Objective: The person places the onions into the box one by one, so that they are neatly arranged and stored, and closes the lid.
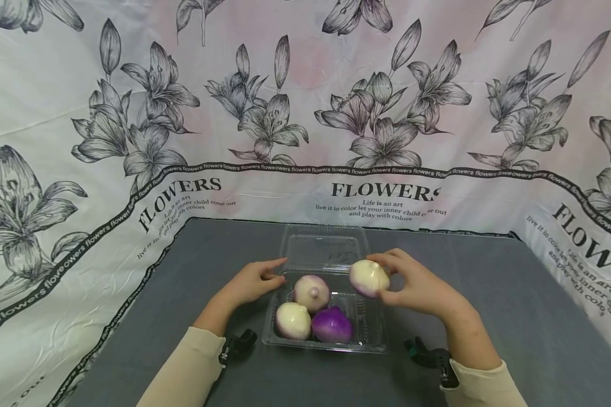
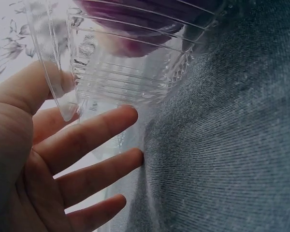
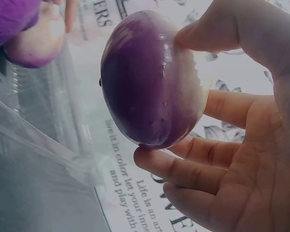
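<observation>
- Purple-and-white vegetable (image 1: 369,278), one, round and glossy: held up over the rear right part of a clear plastic box, apart from the others.
- Right hand (image 1: 416,285): its grip pinches that vegetable between thumb and fingers, thumb on one side, fingertips on the other.
- Left hand (image 1: 253,281): fingers spread and nearly straight at the rear left corner of the box; whether the thumb presses the plastic, I cannot tell.
- Clear plastic box (image 1: 331,348), one: set on the bench, its lid (image 1: 326,249) laid open to the rear.
- Contents, three of like kind: a pale one, tip up (image 1: 312,294), behind; a cream one (image 1: 293,321), front left; a deep purple one (image 1: 332,326), beside it.
- Step in hand, as judged: handling the fourth vegetable at the box; one moment does not settle whether it goes in or comes out.
- Next move, as judged: a steady pinch on slick skin, clear of the box wall, with the left hand ready to brace the box.
- Bench (image 1: 219,249): dark grey, matt, plain.
- Room: white-and-pink cloth (image 1: 265,198) behind and at both sides, printed with line-drawn lilies, a black lettered band and "FLOWERS".
- Wearer: pale sleeves (image 1: 188,364), dark wrist straps (image 1: 234,347).
</observation>
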`<state>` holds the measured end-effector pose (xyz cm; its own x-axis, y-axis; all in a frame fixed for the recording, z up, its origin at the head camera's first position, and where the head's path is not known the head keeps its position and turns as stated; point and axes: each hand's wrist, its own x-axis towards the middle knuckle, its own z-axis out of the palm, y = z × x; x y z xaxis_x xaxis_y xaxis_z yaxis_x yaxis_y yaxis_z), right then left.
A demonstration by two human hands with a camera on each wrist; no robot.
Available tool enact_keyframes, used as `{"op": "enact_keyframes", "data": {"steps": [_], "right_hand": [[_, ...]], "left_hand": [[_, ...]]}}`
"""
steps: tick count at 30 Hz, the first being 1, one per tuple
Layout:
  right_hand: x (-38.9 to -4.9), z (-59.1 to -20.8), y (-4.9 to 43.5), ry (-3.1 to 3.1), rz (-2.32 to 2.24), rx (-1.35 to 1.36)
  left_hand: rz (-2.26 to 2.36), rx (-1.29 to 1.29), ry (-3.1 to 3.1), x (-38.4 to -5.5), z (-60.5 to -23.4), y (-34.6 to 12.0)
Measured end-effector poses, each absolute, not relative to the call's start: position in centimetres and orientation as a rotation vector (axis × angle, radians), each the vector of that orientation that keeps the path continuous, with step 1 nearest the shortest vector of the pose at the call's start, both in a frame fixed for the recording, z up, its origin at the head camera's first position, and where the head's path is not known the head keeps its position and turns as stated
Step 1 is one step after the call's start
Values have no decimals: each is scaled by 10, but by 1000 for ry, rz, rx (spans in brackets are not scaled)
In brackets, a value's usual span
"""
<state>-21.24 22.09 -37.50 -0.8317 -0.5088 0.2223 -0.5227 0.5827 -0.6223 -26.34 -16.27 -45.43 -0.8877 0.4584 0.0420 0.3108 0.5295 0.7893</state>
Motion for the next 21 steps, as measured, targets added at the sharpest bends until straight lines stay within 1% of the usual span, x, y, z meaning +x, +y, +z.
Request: {"op": "enact_keyframes", "data": {"steps": [21], "right_hand": [[-206,-358,253,-2814,1117,750]], "left_hand": [[1179,640,2672,-261,-452,-162]]}}
